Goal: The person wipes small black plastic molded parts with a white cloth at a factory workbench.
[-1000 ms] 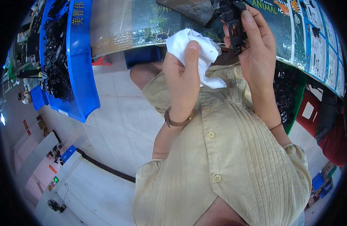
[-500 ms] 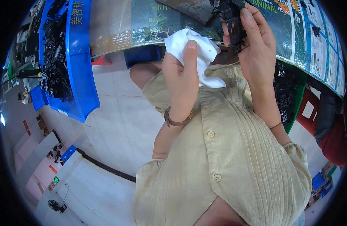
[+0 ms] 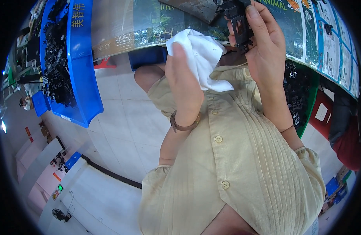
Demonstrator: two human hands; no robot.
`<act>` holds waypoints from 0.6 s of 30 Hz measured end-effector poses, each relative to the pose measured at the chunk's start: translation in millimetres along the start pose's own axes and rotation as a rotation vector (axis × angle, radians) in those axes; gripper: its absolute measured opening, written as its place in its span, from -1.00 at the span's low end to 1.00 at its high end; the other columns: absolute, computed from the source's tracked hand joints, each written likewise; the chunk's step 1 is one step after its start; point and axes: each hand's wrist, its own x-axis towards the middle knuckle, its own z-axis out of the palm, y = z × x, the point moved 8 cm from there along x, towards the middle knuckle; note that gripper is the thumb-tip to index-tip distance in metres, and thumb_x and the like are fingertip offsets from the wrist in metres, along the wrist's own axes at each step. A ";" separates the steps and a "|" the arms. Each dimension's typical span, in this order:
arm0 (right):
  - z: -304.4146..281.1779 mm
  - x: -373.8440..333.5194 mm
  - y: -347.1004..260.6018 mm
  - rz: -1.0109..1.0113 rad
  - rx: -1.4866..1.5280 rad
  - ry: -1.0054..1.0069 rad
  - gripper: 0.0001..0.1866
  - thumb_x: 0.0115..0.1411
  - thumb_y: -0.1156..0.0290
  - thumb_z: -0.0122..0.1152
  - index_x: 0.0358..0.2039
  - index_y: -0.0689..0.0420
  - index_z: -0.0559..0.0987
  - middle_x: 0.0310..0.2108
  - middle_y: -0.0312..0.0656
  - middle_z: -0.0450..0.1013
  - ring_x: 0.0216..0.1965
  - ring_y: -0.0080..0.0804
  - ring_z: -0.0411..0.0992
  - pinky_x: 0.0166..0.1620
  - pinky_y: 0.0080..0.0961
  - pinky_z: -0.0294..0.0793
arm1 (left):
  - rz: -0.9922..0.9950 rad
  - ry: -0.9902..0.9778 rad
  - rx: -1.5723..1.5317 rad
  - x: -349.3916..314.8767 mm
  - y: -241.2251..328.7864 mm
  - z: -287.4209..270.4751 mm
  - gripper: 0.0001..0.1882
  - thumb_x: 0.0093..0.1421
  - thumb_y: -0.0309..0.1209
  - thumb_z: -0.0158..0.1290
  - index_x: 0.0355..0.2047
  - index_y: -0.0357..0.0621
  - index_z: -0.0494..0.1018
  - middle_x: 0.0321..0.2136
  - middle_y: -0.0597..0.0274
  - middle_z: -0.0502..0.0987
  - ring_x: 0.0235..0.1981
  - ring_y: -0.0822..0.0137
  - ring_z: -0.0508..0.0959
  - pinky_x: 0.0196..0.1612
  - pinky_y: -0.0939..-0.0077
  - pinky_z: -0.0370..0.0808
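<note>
A white cloth point(image 3: 206, 56), marked with a few small dark specks, hangs from my left hand point(image 3: 185, 84) just off the near table edge. The thumb of that hand is blurred, and its other fingers are behind the cloth. To the right, my right hand point(image 3: 268, 49) grips a black plastic part point(image 3: 239, 23) with a rectangular opening, its thumb on the near side and its fingers around the back. The part is held up over the table edge, a short way from the cloth, and its top runs near the picture's upper rim.
A dark flat plate point(image 3: 192, 8) lies on the printed, film-covered table point(image 3: 149, 27). At the left stands a blue bin point(image 3: 84, 74) heaped with black parts point(image 3: 57, 58). Under the table at the right, a green crate point(image 3: 312, 102) holds more black parts, beside a red stool point(image 3: 321, 113).
My left thumb has swung left and the cloth is spread wider, shifted slightly left. The black part and my right hand have moved a little to the left.
</note>
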 end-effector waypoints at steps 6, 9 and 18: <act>1.2 0.5 -1.2 -0.001 -0.013 -0.013 -0.85 0.18 0.40 -0.07 -0.30 0.21 0.36 -0.53 -0.36 0.33 -0.57 -0.71 0.26 -0.49 -0.80 0.28 | 0.022 -0.013 -0.304 -3.3 -7.5 -9.7 -0.62 0.16 -0.31 -0.34 -0.08 -0.26 0.24 -0.17 0.17 0.39 -0.13 0.29 0.41 -0.06 0.42 0.33; 11.5 26.0 8.1 -0.272 0.326 -0.404 -0.85 0.18 0.40 -0.07 -0.31 0.21 0.36 -0.55 -0.35 0.32 -0.57 -0.70 0.26 -0.50 -0.79 0.27 | 0.046 -0.015 -0.087 2.9 -5.6 -14.2 -0.63 0.11 -0.37 -0.31 -0.11 -0.30 0.26 -0.19 0.14 0.39 -0.15 0.30 0.42 -0.10 0.46 0.36; -0.1 0.9 -1.1 -0.010 -0.013 -0.030 -0.85 0.18 0.39 -0.06 -0.31 0.21 0.36 -0.54 -0.34 0.33 -0.57 -0.69 0.27 -0.49 -0.80 0.26 | -0.021 0.016 -0.057 2.1 2.2 -3.7 -0.69 -0.02 -0.62 -0.30 -0.27 -0.35 0.36 -0.52 0.34 0.40 -0.51 0.60 0.36 -0.47 0.75 0.34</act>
